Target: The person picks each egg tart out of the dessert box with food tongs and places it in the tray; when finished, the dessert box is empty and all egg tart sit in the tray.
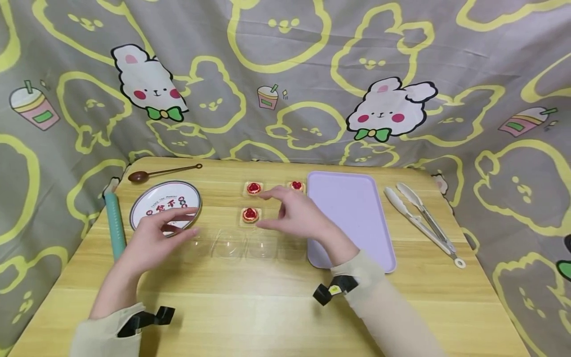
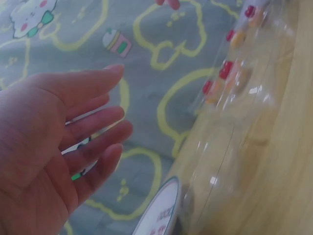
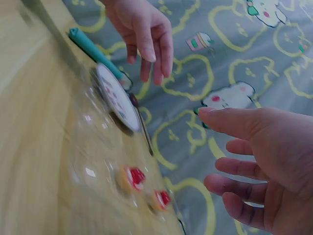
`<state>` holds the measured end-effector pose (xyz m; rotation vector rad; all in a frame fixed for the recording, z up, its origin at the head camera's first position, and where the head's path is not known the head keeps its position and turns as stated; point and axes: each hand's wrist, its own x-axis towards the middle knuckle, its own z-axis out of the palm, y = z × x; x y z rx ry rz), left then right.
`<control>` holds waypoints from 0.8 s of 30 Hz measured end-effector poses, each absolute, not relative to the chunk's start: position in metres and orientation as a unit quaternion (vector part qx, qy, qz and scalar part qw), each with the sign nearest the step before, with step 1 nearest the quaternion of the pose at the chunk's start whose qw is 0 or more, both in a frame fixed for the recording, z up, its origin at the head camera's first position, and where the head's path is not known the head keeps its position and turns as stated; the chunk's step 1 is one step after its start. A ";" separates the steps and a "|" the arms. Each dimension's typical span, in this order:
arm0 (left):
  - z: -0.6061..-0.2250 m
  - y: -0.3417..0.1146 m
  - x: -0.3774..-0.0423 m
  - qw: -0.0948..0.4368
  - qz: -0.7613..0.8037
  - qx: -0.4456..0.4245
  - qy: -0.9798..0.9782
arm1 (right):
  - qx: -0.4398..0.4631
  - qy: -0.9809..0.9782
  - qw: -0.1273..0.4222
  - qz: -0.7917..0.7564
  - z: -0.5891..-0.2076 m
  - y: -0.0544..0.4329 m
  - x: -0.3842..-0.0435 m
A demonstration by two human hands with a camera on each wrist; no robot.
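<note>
While the left hand (image 1: 153, 235) and right hand (image 1: 296, 210) are loosely spread, holding nothing, red tarts (image 1: 251, 215) are seen in the clear box (image 1: 229, 245) on the counter (image 1: 223, 307); it seems reached for, so gentle gripping may be needed.

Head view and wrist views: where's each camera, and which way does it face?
Head: worn on the head, facing forward and down at the table; both sleeves, the left hand and right hand show.
Left wrist: on that wrist, facing the patterned cloth and table; left hand close, fingertips at the top edge.
Right wrist: on that wrist, facing the cloth and table; right hand close, left hand beyond.
Both wrist views share the plate and red-topped tarts.
</note>
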<state>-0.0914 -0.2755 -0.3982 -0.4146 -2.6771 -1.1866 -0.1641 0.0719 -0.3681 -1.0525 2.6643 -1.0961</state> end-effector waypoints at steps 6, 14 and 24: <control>-0.398 -0.256 -0.104 0.063 -0.410 -0.170 -0.894 | -0.324 0.876 0.017 -0.356 -0.367 0.108 -0.167; -0.399 -0.223 -0.122 0.030 -0.448 -0.211 -0.868 | -0.288 0.895 -0.004 -0.340 -0.364 0.160 -0.161; -0.405 -0.178 -0.148 -0.028 -0.461 -0.251 -0.851 | -0.225 0.917 -0.020 -0.328 -0.363 0.233 -0.158</control>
